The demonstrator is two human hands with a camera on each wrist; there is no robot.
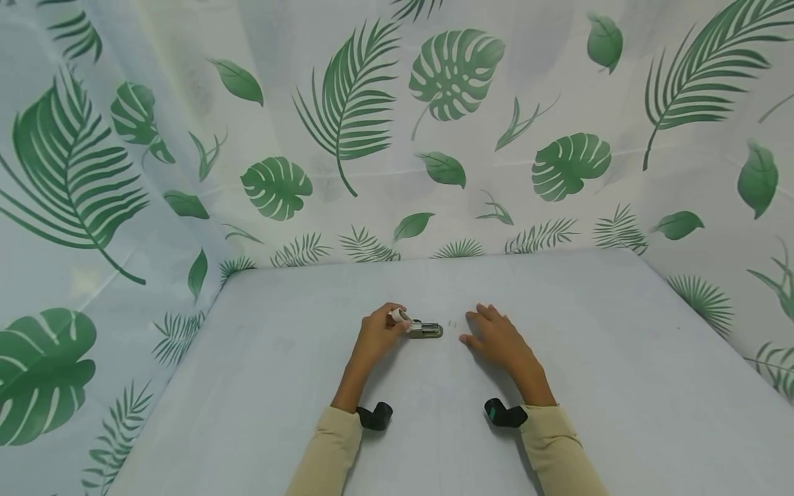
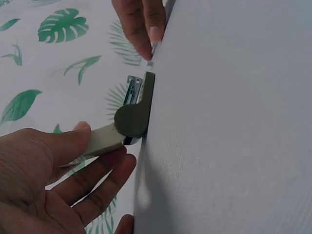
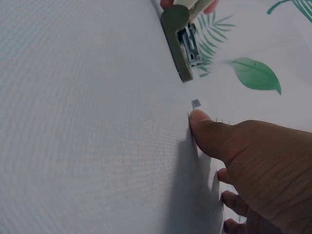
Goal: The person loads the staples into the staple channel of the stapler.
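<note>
A small olive-green stapler (image 1: 428, 331) lies on the white table with its lid (image 2: 105, 139) swung far back, baring the metal staple channel (image 2: 132, 91). My left hand (image 1: 377, 335) pinches the raised lid between thumb and fingers. Just beyond the stapler's front end, small silver staple pieces (image 1: 452, 324) rest on the tabletop. My right hand (image 1: 495, 337) is to the right of them, palm down with its fingers spread. In the right wrist view the right thumb (image 3: 209, 134) touches down close beside one short staple strip (image 3: 196, 103).
The white-covered table (image 1: 620, 386) spreads around both hands. White curtains with green leaf prints (image 1: 372, 138) stand along its back and sides. Black wrist-worn cameras (image 1: 375, 416) sit at both cuffs.
</note>
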